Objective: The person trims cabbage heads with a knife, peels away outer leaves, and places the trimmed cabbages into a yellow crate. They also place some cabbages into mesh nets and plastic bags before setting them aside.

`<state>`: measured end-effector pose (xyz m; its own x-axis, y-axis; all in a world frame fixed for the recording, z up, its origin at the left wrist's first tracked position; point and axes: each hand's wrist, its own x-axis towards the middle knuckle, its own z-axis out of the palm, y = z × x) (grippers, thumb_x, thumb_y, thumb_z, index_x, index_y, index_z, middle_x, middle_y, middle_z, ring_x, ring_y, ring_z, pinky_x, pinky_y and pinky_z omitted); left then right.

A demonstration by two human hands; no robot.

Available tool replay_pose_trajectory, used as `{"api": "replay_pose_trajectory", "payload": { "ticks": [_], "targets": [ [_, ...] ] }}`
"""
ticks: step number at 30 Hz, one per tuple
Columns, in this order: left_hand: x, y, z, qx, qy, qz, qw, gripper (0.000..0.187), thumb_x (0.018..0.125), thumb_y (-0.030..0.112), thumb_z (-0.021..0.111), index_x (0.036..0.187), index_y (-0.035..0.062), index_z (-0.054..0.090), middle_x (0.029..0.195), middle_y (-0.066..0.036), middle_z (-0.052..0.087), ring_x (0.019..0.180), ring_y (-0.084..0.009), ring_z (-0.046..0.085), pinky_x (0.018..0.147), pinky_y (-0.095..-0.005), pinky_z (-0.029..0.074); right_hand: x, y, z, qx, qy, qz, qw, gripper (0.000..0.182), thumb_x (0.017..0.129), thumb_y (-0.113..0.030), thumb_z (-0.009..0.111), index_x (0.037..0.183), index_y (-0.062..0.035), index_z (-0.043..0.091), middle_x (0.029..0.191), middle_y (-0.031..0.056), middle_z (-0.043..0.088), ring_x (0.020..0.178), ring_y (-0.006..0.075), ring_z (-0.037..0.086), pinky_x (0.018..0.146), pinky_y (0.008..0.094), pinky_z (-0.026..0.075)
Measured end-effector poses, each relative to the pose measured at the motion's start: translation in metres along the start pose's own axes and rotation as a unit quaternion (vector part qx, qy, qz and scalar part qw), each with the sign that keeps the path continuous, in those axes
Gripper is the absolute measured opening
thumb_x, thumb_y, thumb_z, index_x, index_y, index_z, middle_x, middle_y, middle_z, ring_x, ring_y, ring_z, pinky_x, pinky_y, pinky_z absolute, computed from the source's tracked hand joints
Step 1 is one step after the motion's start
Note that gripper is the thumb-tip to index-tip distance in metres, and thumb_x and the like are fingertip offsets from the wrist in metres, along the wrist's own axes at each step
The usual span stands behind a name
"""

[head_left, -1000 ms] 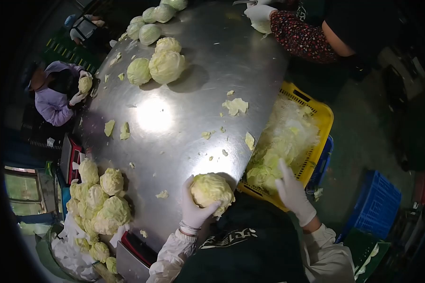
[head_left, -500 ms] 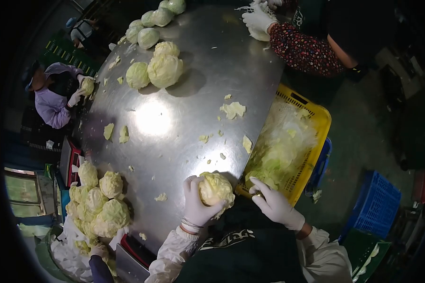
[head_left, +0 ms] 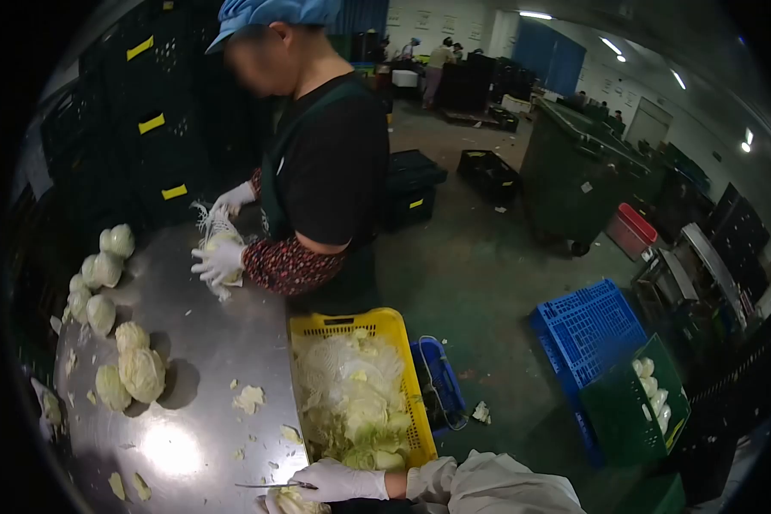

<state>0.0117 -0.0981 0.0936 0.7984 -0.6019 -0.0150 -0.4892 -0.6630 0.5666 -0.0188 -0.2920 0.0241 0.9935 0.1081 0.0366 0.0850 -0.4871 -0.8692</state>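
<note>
At the bottom edge of the head view my gloved right hand [head_left: 338,480] is closed around a knife [head_left: 261,486], its blade pointing left. Just under the blade is a pale cabbage [head_left: 301,504], cut off by the frame's edge. My left hand [head_left: 267,504] shows only as a sliver of white glove against the cabbage's left side; most of it lies outside the view. Beside my right hand stands a yellow crate [head_left: 424,424] of loose cabbage leaves and white netting. Leaf scraps [head_left: 249,399] lie on the metal table [head_left: 223,360].
Across the table a co-worker [head_left: 325,163] handles a cabbage in white netting [head_left: 220,244]. More cabbages [head_left: 142,375] sit on the table's left. A blue bucket [head_left: 439,385], a blue crate [head_left: 587,334] and a green crate [head_left: 638,407] stand on the right; a green wheeled bin [head_left: 574,171] is behind.
The view has swung up and to the right, so my hands now sit at the bottom edge. My right hand has come from over the crate to the cabbage, with the knife across it.
</note>
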Motion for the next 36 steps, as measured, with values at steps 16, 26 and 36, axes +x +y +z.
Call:
{"api": "replay_pose_trajectory", "payload": {
  "ticks": [16, 26, 36],
  "targets": [
    [-0.051, -0.078, 0.023, -0.018, 0.000, 0.015, 1.000, 0.067, 0.079, 0.008, 0.081, 0.141, 0.0130, 0.054, 0.126, -0.015, 0.064, 0.115, -0.0278, 0.062, 0.094, -0.0383, 0.054, 0.009, 0.035, 0.001, 0.244, 0.041, 0.228, 0.942, 0.030, 0.096, -0.028, 0.068, 0.097, 0.0024, 0.070, 0.074, 0.0099, 0.070, 0.062, 0.0123, 0.066, 0.057, 0.0315, 0.052],
    [-0.070, -0.047, 0.021, -0.041, 0.060, -0.067, 0.995, 0.093, 0.058, 0.041, 0.097, 0.131, 0.0087, 0.051, 0.149, -0.035, 0.031, 0.137, -0.0519, 0.037, 0.112, -0.0546, 0.038, 0.011, 0.009, 0.015, -0.047, 0.012, 0.064, 0.997, 0.078, 0.085, -0.045, 0.074, 0.149, -0.0107, 0.044, 0.141, 0.0153, 0.056, 0.102, 0.0344, 0.069, 0.085, 0.0426, 0.056],
    [-0.099, -0.079, -0.013, 0.001, 0.028, -0.091, 0.995, 0.094, 0.056, 0.037, 0.094, 0.132, 0.0074, 0.047, 0.151, -0.036, 0.028, 0.137, -0.0531, 0.038, 0.113, -0.0531, 0.039, 0.046, 0.043, 0.055, 0.101, -0.070, 0.097, 0.988, 0.034, 0.091, -0.036, 0.070, 0.090, -0.0020, 0.069, 0.079, 0.0161, 0.069, 0.071, 0.0327, 0.068, 0.068, 0.0412, 0.052]
  ]
}}
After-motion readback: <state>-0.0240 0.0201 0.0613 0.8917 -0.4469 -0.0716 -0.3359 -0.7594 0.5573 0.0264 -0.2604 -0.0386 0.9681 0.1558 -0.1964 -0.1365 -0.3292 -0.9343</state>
